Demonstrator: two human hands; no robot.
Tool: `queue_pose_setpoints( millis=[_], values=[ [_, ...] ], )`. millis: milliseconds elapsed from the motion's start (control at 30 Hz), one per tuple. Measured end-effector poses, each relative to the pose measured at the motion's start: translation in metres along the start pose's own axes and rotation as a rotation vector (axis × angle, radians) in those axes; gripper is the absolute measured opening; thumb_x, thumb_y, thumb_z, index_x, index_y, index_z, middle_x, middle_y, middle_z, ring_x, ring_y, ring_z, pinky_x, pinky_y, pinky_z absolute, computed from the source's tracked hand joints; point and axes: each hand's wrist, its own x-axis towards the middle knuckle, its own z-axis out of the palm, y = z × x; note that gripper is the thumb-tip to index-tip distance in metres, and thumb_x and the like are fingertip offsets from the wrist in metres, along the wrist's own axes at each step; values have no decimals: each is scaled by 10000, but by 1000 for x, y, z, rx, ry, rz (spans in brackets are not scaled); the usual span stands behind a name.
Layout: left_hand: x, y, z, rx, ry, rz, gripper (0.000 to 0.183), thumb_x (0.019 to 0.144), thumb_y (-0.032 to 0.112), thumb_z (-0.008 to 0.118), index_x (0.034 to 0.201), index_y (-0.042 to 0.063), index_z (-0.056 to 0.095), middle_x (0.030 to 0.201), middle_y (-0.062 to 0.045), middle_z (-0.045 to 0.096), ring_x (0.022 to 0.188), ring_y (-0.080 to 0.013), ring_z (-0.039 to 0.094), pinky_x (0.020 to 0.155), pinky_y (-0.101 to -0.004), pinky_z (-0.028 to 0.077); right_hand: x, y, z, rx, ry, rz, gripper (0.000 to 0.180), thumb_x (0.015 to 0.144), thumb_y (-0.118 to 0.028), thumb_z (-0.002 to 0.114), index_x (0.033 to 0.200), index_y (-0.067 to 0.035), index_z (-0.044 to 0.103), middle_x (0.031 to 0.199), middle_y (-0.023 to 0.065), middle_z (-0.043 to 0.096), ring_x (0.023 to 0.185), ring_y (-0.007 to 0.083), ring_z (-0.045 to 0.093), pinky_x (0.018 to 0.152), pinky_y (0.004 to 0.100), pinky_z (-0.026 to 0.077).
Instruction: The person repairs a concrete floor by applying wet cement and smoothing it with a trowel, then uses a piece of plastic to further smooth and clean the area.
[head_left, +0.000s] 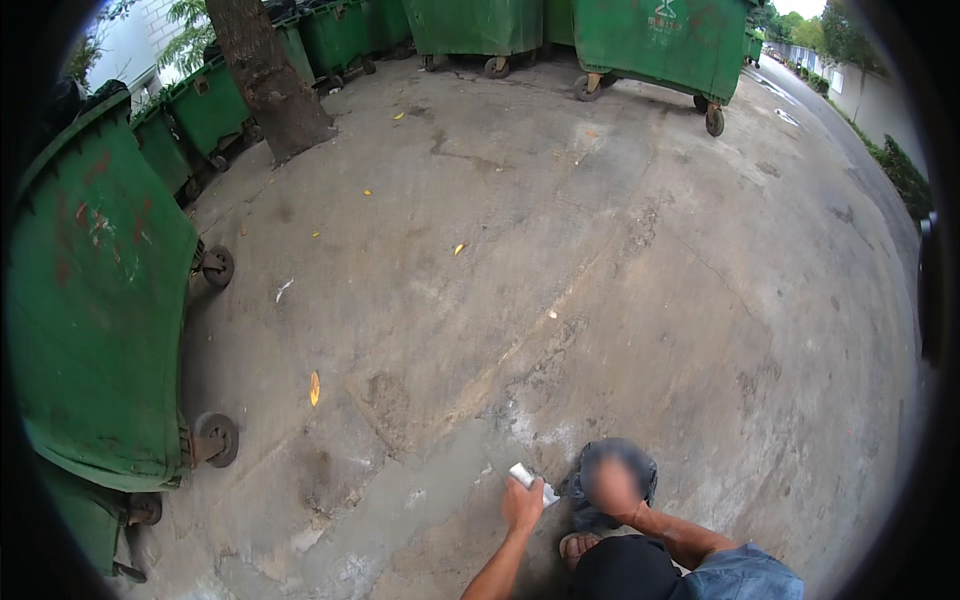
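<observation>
My left hand (523, 504), low in the picture, is closed around a white cylindrical object (534, 484) that looks like a roll or tube; its exact kind cannot be told. To its right, my right hand (616, 480) lies under a round blur, so its fingers and anything in them cannot be made out. Dark cloth (579, 495) shows around and below the blur. Beneath my hands are a sandalled foot (580, 547) and a dark knee or garment (628, 570). A smoother grey patch (420, 495) of the concrete ground extends left of my left hand.
Green wheeled waste bins (97, 315) stand along the left; others (660, 52) stand across the back. A tree trunk (274, 82) rises at the upper left. Yellow leaves (314, 388) are scattered on the cracked concrete. A road (840, 135) runs beside a pale wall at the upper right.
</observation>
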Motion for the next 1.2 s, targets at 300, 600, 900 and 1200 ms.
queue_pose_setpoints(
  millis=[300,600,900,1200],
  values=[
    [-2,-36,6,-137,154,91,458,904,355,690,1078,-58,597,1002,-302,679,980,-492,654,846,-541,515,14,26,2,290,-142,216,659,787,-129,715,1394,-17,485,1329,313,568,1152,500,601,946,546,524],
    [-23,-13,-37,-636,-23,-65,415,1066,396,560,980,-9,534,681,-62,570,485,-134,563,411,-327,465,8,10,-31,380,-132,320,349,800,-133,712,1113,-4,626,1084,232,623,1015,462,623,857,503,514],
    [-18,-13,-34,-484,92,-3,496,1091,463,483,1000,-21,540,749,-113,599,651,-224,608,601,-417,497,32,-59,-47,411,-274,-137,430,765,-140,805,1142,-37,625,1141,176,635,1074,396,623,879,487,518],
    [-24,1,-30,-339,156,105,464,1087,426,504,1120,-36,544,870,-273,662,819,-449,650,729,-506,494,55,-69,-16,397,-342,-124,216,796,-125,691,981,-15,672,919,206,674,870,404,663,763,488,531]
  ],
)
